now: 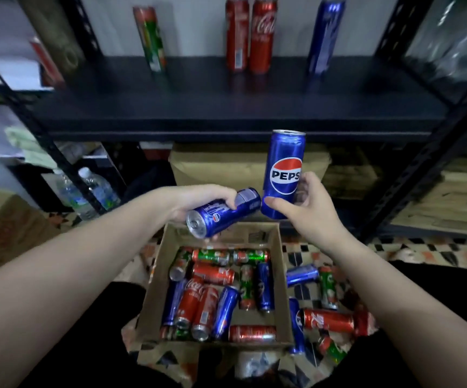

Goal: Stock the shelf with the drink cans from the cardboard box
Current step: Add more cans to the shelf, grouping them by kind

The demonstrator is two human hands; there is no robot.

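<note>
My left hand (198,198) grips a blue Pepsi can (215,215) lying sideways, its end toward me. An upright blue Pepsi can (282,169) is held by my right hand (308,201), just below the shelf's front edge. Both cans hover above the far rim of the cardboard box (154,289), which holds several red, blue and green cans lying flat. On the black shelf (226,107) stand a green can (151,39), two red Coca-Cola cans (250,35) and one blue can (326,35).
More cans (324,303) lie loose on the patterned floor right of the box. Water bottles (86,191) and a brown carton (226,166) sit under the shelf. Black shelf uprights (411,175) frame both sides. Another cardboard box (11,219) stands at the left.
</note>
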